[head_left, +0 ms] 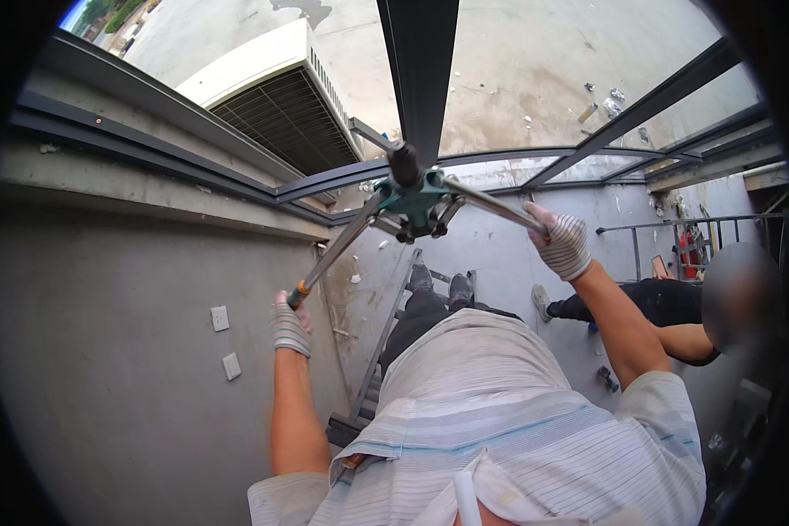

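A two-handled lever riveter with a teal body (pixel 414 207) is held out in front of me, its dark round end up beside the dark grey upright window post (pixel 419 79). Its two long metal arms are spread wide apart. My left hand (pixel 291 326), in a striped knit glove, is wrapped round the end of the left arm, by its orange and dark grip. In a matching glove, my right hand (pixel 559 241) grasps the end of the other arm, higher up. Whether the riveter's nose touches the frame, I cannot tell.
I stand on a ladder (pixel 386 329) beside a grey wall (pixel 149 351) with two white wall plates. Past the frame sits a white air-conditioner unit (pixel 267 83). At the right another person (pixel 657 302) sits low near a metal railing (pixel 719 221). Debris litters the ground outside.
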{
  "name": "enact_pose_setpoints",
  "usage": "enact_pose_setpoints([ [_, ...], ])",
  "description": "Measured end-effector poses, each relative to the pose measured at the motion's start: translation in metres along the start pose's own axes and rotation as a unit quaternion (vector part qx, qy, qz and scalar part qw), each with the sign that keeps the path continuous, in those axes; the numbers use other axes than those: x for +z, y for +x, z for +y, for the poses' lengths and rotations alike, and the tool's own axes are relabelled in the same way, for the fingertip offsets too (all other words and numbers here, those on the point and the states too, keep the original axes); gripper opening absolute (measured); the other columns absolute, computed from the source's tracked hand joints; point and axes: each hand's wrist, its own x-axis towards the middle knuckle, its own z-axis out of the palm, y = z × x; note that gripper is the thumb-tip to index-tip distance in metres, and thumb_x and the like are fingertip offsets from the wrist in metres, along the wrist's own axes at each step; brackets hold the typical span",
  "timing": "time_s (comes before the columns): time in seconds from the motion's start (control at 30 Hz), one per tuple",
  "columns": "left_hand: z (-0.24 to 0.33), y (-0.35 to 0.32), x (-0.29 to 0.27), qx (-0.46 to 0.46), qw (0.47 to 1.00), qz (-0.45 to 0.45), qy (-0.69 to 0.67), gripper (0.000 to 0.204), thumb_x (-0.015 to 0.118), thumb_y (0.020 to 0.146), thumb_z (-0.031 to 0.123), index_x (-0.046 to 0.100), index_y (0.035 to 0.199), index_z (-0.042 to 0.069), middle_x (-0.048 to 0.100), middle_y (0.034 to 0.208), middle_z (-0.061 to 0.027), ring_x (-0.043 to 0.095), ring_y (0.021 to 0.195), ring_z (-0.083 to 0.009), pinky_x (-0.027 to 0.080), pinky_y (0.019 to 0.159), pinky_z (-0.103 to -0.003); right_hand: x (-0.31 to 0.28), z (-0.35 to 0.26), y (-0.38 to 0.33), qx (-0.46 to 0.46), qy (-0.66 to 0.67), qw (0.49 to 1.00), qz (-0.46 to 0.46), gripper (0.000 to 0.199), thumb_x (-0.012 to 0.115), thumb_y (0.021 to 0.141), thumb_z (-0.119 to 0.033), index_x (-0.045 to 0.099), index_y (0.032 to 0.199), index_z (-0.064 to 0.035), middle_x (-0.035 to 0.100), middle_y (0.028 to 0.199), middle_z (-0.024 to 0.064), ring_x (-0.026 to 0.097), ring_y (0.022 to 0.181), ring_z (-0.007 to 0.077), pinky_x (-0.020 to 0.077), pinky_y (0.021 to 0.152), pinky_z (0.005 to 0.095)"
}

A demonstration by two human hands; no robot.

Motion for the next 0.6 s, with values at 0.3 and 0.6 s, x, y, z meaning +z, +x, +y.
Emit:
enact_pose_setpoints([
  [0.3,-0.135,-0.033,-0.031,-0.167,0.977,-0.087,0.102,0.052,0.044,0.099,0.054,0.049,0.066,0.014,0.031,0.047,0.0017,0.030,0.036,-0.0163,0.025,0.036,-0.036,-0.019,-0.047,-0.039,0.072,-0.005,0.989,-0.132,0.061,0.074,0.078,0.000,0.061,0.135,-0.0159,0.063,0.073,0.0069,0.065,0.064,0.0266,0.0536,0.060,0.0379],
  [0.6,-0.135,-0.059,0.005,0.123,0.930,-0.144,0.316,0.051,0.049,0.105,0.042,0.072,0.082,0.003,0.061,0.068,-0.0041,0.053,0.066,-0.0128,0.046,0.065,-0.034,-0.058,-0.051,-0.033,0.150,-0.013,0.925,-0.349,0.039,0.065,0.087,-0.009,0.064,0.125,-0.0169,0.068,0.083,0.0180,0.069,0.074,0.0382,0.0546,0.064,0.0457],
])
